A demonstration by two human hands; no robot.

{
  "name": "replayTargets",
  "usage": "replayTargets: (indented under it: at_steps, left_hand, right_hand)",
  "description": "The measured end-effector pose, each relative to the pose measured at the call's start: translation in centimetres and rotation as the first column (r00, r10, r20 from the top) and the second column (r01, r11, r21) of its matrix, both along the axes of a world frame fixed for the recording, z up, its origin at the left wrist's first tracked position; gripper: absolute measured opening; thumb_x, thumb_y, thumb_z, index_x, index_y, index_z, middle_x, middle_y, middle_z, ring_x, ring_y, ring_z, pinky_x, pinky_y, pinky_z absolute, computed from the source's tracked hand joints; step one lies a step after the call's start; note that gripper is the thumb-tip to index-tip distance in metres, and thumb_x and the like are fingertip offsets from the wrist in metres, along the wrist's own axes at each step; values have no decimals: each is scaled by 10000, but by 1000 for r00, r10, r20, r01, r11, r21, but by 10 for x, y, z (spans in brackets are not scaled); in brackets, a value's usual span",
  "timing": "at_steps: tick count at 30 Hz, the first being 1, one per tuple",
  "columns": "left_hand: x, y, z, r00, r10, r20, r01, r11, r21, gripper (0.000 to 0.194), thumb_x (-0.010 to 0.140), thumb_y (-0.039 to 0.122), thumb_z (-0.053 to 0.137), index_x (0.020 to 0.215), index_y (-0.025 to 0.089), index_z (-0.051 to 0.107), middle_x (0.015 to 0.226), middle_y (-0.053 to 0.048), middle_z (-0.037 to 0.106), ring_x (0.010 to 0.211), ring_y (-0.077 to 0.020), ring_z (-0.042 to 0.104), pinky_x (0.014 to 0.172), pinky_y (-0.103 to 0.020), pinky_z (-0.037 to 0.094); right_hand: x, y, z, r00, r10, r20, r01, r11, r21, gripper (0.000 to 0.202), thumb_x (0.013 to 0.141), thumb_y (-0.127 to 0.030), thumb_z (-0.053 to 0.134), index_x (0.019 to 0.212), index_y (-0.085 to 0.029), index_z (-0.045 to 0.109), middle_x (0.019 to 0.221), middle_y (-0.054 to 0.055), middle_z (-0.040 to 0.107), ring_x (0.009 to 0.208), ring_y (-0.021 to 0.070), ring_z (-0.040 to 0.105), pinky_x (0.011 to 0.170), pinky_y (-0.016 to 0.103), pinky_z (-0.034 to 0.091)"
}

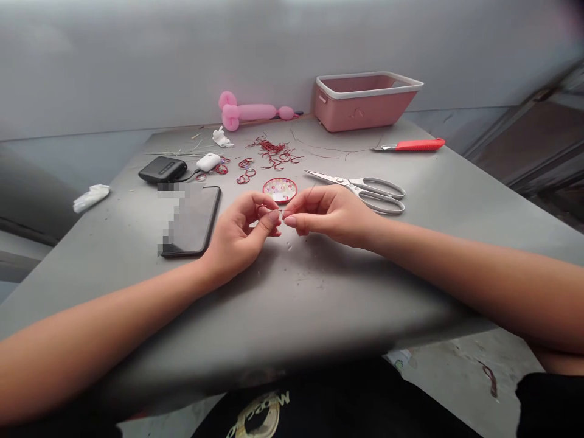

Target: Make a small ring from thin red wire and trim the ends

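Thin red cord (281, 212) pinched over grey table (456, 201)

Left hand (246, 237): thumb and fingers closed on the cord. Right hand (331, 213): likewise closed on it, fingertips just beside the left's. The cord spans the small gap between them; its exact form within the fingers cannot be determined.

A dark-edged phone (201, 222) lies just beside the left hand. Beyond the fingertips sits a red-rimmed dish (263, 189) with small pale contents; scissors (340, 180), blades pointing left, lie behind the right hand. Farther: small red loops (221, 170), a white case (208, 161), red scraps (272, 148) and a red-handled knife (420, 145). At the back: a pink balloon (255, 112) and a pink basket (360, 112).
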State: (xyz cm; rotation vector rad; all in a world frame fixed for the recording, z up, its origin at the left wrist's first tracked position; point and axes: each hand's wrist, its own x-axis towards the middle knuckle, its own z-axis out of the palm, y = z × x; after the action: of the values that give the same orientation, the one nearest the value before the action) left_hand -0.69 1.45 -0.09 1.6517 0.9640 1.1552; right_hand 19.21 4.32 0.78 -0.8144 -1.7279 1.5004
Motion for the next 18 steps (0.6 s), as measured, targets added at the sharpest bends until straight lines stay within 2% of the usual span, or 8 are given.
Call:
replayTargets:
  at_steps: [3, 5, 7, 12, 15, 18]
  left_hand:
    - [0, 0, 0, 1000, 8, -11, -8, 999, -49, 165, 909, 335, 648, 917, 196, 560, 796, 30, 591, 702, -99, 643, 726, -254, 604]
    - [0, 0, 1, 1000, 19, -7, -19, 996, -85, 178, 898, 335, 659, 897, 194, 550, 799, 34, 590, 686, -91, 636, 721, -252, 607]
    - [-1, 0, 2, 1000, 2, 22, 1, 993, -119, 196, 881, 340, 680, 879, 193, 551, 774, 40, 590, 685, -89, 630, 726, -248, 606]
    - [-4, 3, 5, 982, -139, 124, 165, 957, -239, 271, 822, 419, 748, 846, 197, 594, 735, 30, 623, 693, -107, 641, 689, -237, 595]
    - [-5, 5, 7, 973, -213, 88, 230, 930, -287, 279, 815, 427, 753, 828, 192, 602, 688, 22, 641, 633, -113, 647, 638, -231, 563]
    - [-5, 4, 8, 944, -330, -32, 309, 911, -272, 225, 839, 381, 721, 834, 186, 609, 653, 10, 644, 575, -112, 610, 600, -241, 526]
  right_hand:
    - [0, 0, -2, 993, -88, 80, 74, 985, 154, 190, 802, -329, 733, 834, -146, 695, 713, 3, 642, 631, 91, 534, 578, 245, 402]
    - [0, 0, -4, 986, -106, 125, 74, 968, 241, 199, 821, -347, 709, 858, -151, 700, 735, 11, 649, 649, 103, 536, 594, 258, 400]
    - [1, 2, -5, 983, -99, 153, 49, 952, 302, 223, 835, -372, 691, 892, -158, 708, 752, 17, 663, 664, 115, 548, 610, 268, 407]
    - [8, 15, -4, 965, -50, 258, -74, 890, 450, 272, 847, -434, 677, 888, -172, 735, 793, 42, 711, 724, 149, 589, 665, 290, 436]
    - [16, 24, -4, 952, -57, 301, -138, 797, 588, 199, 876, -378, 654, 846, -195, 727, 803, 37, 712, 719, 145, 582, 691, 295, 445]
    - [22, 30, 0, 942, -68, 328, -215, 629, 747, 139, 896, -285, 618, 817, -201, 694, 844, 54, 673, 774, 158, 577, 716, 309, 463]
